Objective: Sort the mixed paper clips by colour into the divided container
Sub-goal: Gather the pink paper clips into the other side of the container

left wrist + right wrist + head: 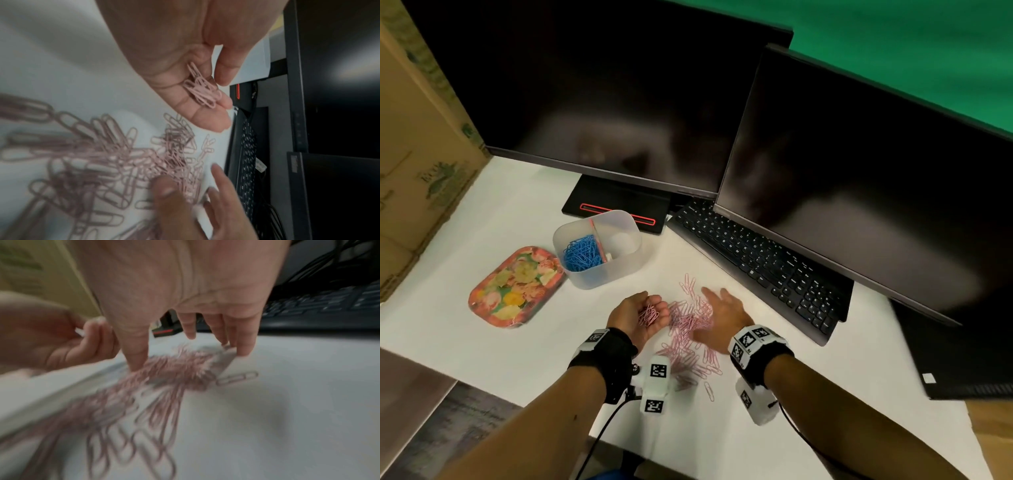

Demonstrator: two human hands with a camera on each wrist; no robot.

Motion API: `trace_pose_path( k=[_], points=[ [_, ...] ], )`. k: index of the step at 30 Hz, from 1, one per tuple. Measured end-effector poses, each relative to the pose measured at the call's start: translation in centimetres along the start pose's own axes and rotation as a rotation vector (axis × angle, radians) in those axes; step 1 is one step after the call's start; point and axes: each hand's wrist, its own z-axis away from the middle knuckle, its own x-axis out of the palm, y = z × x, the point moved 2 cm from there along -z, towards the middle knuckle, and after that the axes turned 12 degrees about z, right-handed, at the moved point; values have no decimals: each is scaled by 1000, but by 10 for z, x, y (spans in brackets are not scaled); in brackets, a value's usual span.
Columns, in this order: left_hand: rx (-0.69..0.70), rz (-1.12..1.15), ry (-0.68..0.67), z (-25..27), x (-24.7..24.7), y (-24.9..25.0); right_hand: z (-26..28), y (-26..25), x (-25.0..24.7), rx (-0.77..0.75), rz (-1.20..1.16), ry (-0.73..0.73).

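Note:
A loose pile of pink paper clips (pixel 690 329) (pixel 123 162) (pixel 164 373) lies on the white table, right in front of me. My left hand (pixel 630 308) (pixel 185 56) is turned palm up and cupped, holding a small bunch of pink clips (pixel 649 315) (pixel 202 89) just left of the pile. My right hand (pixel 722 308) (pixel 185 288) is flat with spread fingers, their tips on the pile's right side. The translucent divided container (pixel 619 274) stands behind the hands. Blue clips (pixel 580 253) fill its left compartment; the right one looks nearly bare.
A floral tray (pixel 513 287) lies left of the container. A black keyboard (pixel 756 267) runs diagonally at the right under two dark monitors (pixel 602 102). A cardboard box (pixel 414 137) stands at the far left. One stray pink clip (pixel 236 378) lies right of the pile.

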Motion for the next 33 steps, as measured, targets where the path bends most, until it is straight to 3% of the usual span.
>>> trace_pose_path(
  k=[5, 10, 18, 24, 33],
  points=[
    [-9, -25, 33, 2, -18, 2, 7, -28, 18, -329, 243, 61],
    [-39, -17, 30, 7, -20, -1, 0, -32, 19, -444, 349, 119],
    [-18, -18, 54, 8, -12, -5, -17, -27, 10, -294, 244, 120],
    [-25, -20, 38, 9, -7, -3, -13, -20, -4, -144, -28, 131],
    [-51, -70, -29, 11, 14, -11, 19, -54, -44, -247, -327, 229]
  ],
)
